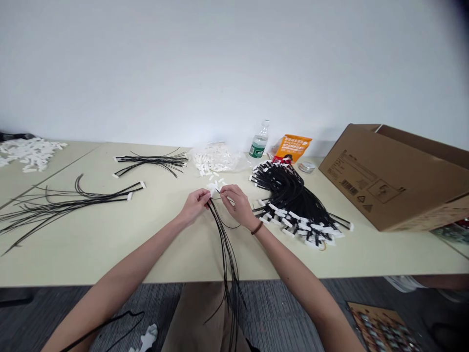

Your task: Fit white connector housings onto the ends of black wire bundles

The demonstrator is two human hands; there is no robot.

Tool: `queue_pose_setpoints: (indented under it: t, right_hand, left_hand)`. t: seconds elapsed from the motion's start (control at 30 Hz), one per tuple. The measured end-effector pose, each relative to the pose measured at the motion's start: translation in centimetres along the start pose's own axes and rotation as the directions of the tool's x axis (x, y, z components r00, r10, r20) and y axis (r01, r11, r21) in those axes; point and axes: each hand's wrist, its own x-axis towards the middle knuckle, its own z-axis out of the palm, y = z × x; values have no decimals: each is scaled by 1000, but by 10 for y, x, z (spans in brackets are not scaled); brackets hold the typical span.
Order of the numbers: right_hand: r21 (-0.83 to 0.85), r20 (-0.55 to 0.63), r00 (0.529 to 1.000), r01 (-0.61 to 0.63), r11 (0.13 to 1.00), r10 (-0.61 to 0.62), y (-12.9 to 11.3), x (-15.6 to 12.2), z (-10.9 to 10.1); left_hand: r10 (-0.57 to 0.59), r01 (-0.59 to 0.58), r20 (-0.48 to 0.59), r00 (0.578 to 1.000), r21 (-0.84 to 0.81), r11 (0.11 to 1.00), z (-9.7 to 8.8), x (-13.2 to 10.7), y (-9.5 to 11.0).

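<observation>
My left hand (198,204) is closed in a pinch on a small white connector, mostly hidden by the fingers. Several black wires (223,234) hang from it over the table's front edge. Close by on the right, my right hand (236,201) pinches the end of one thin black wire, which loops below the fingers. Whether its tip touches the connector I cannot tell. Just beyond both hands lie a few loose white connectors (216,184). Behind them, a clear plastic bag (220,156) holds many more.
Right: a heap of black cables with white connectors (293,195), a large cardboard box (388,181), a water bottle (258,142), an orange packet (293,146) and a small round tin (307,167). Left: two wire bundles (88,199) (154,160) and a white connector pile (31,151).
</observation>
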Motion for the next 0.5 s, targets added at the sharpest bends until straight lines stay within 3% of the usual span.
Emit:
queue_pose_setpoints:
  t: [0.2,0.5]
  right_hand:
    - [6,-6,1000,-28,1000,28,-1,0,-1]
    - [201,96,986,-156,967,139,-6,1,-2]
  left_hand:
    - [2,-2,24,1000,4,1000,-1,0,1]
    - [-4,2,93,996,18,1000,-1,-1,2]
